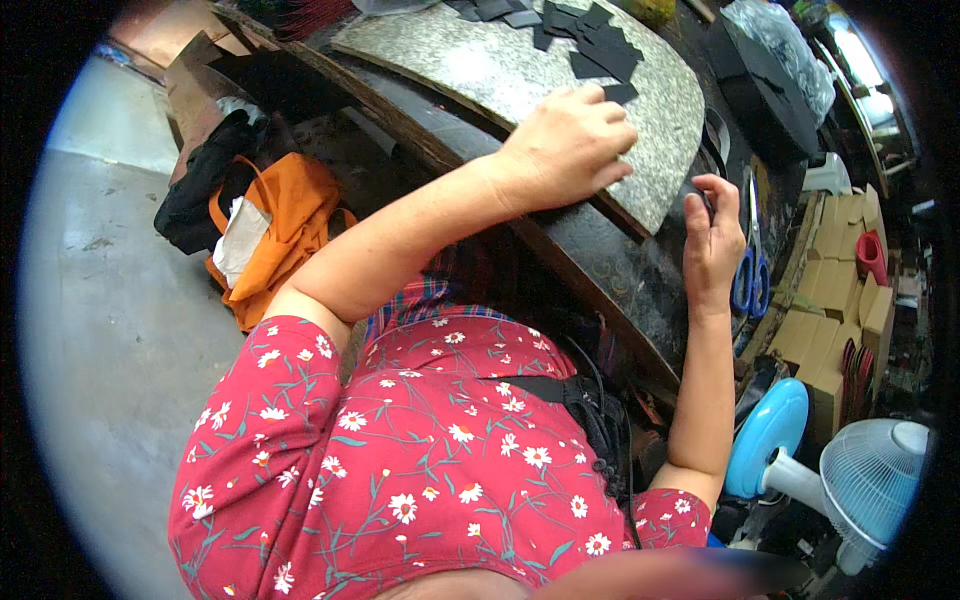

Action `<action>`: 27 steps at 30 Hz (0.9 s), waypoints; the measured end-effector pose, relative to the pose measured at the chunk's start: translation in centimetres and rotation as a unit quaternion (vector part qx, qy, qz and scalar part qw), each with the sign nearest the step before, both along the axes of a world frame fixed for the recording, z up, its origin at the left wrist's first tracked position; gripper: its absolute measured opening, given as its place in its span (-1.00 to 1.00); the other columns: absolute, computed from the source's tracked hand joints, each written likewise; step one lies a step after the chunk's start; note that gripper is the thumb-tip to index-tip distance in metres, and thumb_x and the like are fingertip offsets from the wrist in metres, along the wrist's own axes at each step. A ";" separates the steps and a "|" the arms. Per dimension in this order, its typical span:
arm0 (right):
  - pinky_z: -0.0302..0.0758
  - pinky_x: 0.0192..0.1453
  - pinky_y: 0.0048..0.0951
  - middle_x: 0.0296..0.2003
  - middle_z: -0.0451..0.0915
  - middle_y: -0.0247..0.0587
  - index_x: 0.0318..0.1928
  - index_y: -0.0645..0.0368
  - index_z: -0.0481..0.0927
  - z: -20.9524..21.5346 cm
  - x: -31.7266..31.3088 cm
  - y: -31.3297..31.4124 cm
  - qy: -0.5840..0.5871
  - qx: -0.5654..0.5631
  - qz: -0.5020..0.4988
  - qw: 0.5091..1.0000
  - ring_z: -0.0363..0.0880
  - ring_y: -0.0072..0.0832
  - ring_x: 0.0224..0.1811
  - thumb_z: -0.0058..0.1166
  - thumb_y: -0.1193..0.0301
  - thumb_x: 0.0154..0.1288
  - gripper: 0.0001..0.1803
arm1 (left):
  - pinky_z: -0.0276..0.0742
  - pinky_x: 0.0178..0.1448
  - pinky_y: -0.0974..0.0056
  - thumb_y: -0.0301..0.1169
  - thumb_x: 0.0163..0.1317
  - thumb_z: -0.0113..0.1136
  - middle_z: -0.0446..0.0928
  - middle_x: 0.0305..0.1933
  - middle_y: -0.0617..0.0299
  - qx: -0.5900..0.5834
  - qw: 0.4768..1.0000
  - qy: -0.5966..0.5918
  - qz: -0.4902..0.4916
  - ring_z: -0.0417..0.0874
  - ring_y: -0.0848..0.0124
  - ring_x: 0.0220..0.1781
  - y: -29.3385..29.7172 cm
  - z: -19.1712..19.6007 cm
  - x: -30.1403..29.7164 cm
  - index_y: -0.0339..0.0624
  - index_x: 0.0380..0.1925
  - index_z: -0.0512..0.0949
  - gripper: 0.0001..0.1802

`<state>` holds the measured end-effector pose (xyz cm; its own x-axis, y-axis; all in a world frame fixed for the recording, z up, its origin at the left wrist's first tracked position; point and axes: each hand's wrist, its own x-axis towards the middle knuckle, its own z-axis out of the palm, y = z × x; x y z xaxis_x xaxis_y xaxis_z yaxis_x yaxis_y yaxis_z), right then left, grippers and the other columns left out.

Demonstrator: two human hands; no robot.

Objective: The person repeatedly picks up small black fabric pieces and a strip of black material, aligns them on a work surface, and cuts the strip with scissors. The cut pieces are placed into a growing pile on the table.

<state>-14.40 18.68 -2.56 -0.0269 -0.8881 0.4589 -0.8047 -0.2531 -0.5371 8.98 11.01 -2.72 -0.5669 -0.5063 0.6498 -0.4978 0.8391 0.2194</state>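
Over the near edge of a grey speckled board [460, 62], my left hand [570, 145] is held with its fingers curled. What those fingers hold, if anything, is hidden. Just beyond its knuckles lie several flat black pieces [605, 48], some overlapping, on the far part of the board. My right hand [715, 240] is raised off the board's right end, thumb and forefinger bent toward each other. Something dark shows between them, too unclear to name. Close by on its right lies a pair of scissors [750, 275] with blue handles.
The dark worktable [625, 270] has a worn front edge. Beyond the scissors are a black box [762, 95], a clear plastic bag [780, 45] and cardboard boxes [825, 290]. A blue and white fan [870, 475] stands at the lower right. An orange bag [290, 215] sits at the left.
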 end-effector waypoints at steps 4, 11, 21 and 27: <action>0.52 -0.09 -0.29 -0.35 0.63 -0.09 -0.13 0.13 0.62 0.6 -0.6 -0.2 -0.092 0.103 0.000 0.990 0.68 -0.23 -0.25 -0.21 0.13 0.49 -0.59 | 0.57 0.05 0.08 -0.20 0.15 0.40 0.58 -0.23 0.13 -0.049 0.993 0.049 0.092 0.60 0.10 -0.10 -1.6 0.1 -0.2 -0.11 -0.30 0.61 -0.73; 0.52 -0.07 -0.40 -0.32 0.64 -0.13 -0.18 0.22 0.61 -0.3 -0.2 -0.8 -0.072 -0.034 0.005 0.997 0.65 -0.35 -0.25 -0.04 0.54 0.27 -0.82 | 0.65 -0.01 0.04 -0.29 0.13 0.33 0.71 -0.17 0.03 -0.013 0.988 -0.115 0.104 0.75 0.10 -0.05 -6.0 1.1 -1.2 -0.15 -0.28 0.68 -0.79; 0.50 -0.16 -0.56 -0.34 0.62 -0.38 -0.15 0.21 0.62 -0.7 -0.6 -1.0 -0.147 -0.031 0.033 0.988 0.55 -0.64 -0.30 0.15 0.60 0.31 -0.87 | 0.67 -0.13 0.05 -0.45 0.07 0.24 0.70 -0.36 -0.02 0.150 0.986 0.068 0.010 0.77 0.05 -0.24 -2.7 1.9 -2.1 -0.15 -0.14 0.65 -0.71; 0.46 -0.18 -0.62 -0.34 0.60 -0.42 -0.10 0.20 0.64 -0.9 -0.4 -1.1 -0.177 -0.030 0.064 0.982 0.51 -0.71 -0.30 0.16 0.58 0.36 -0.86 | 0.63 -0.08 0.15 -0.41 0.16 0.30 0.68 -0.32 0.17 0.153 0.988 0.026 0.009 0.71 0.18 -0.25 0.0 1.2 -2.7 -0.06 0.03 0.62 -0.62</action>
<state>-14.84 17.61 -3.44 -0.0843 -0.8663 0.4924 -0.5298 -0.3795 -0.7585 6.29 11.03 -1.49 -0.5262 -0.6926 0.4934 -0.4933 0.7212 0.4863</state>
